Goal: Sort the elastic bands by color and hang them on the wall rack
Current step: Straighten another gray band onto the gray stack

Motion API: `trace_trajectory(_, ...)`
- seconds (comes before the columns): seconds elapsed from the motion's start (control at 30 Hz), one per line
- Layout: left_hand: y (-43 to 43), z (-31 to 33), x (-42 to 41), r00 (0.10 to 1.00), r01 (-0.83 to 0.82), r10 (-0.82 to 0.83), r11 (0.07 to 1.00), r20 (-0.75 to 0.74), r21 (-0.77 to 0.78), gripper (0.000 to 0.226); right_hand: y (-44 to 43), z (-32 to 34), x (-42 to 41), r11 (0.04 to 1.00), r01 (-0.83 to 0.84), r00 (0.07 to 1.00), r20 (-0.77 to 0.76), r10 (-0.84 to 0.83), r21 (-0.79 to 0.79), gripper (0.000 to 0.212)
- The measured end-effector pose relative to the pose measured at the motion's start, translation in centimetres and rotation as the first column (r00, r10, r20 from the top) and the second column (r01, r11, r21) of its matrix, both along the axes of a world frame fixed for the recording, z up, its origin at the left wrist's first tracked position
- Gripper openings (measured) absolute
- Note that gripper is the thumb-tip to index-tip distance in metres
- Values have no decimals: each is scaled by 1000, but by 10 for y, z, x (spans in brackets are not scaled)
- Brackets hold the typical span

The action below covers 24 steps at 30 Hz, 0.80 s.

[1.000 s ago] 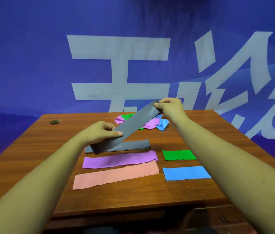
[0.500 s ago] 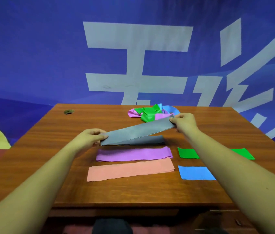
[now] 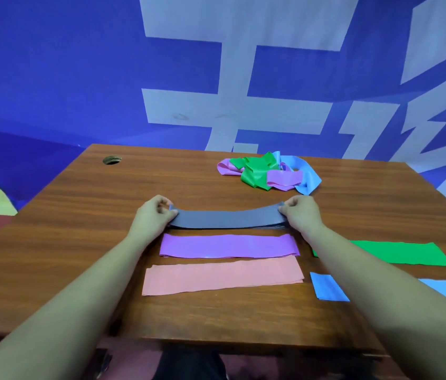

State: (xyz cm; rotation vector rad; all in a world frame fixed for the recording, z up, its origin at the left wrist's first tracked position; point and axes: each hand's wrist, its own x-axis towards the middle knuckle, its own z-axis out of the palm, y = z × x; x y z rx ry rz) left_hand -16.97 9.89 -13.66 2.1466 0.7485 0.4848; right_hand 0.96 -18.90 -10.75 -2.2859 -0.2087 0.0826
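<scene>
A grey elastic band (image 3: pixel 227 218) lies stretched flat across the wooden table (image 3: pixel 79 215), on top of another grey band beneath it. My left hand (image 3: pixel 154 215) pinches its left end and my right hand (image 3: pixel 301 212) pinches its right end. Nearer to me lie a flat purple band (image 3: pixel 228 246) and a flat pink band (image 3: pixel 222 278). To the right, a green band (image 3: pixel 397 253) and a blue band (image 3: pixel 328 287) lie flat, partly hidden by my right forearm. A tangled pile of green, purple and blue bands (image 3: pixel 268 172) sits at the table's far side.
A round cable hole (image 3: pixel 112 160) is in the table's far left corner. A blue banner with large white characters (image 3: pixel 243 78) hangs behind the table. No wall rack is in view.
Both hands lowered the grey band from a raised, tilted hold down flat onto the other grey band. The camera has tilted down and come closer to the table.
</scene>
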Motion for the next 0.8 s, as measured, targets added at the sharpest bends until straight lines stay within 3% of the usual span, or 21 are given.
trace_trajectory(0.23, -2, -19, 2, 999, -37, 30, 975, 36, 221, 10, -2, -26, 10, 988, -48, 994, 86, 61, -147, 10)
trace_trajectory(0.43, -3, -22, 2, 990, -124, 108, 973, 90, 197, 10, 2, -25, 5, 995, -55, 982, 176, 69, -80, 16)
trace_trajectory(0.63, -5, -17, 8, 986, -164, 164, 975, 10, 148, 13, -1, -30, 4, 979, -101, 985, 119, 124, -177, 20)
trace_trajectory(0.8, -12, -5, 15, 987, -161, 160, 942, 28, 293, 16, 2, -22, 7, 967, -136, 961, 210, 182, -217, 32)
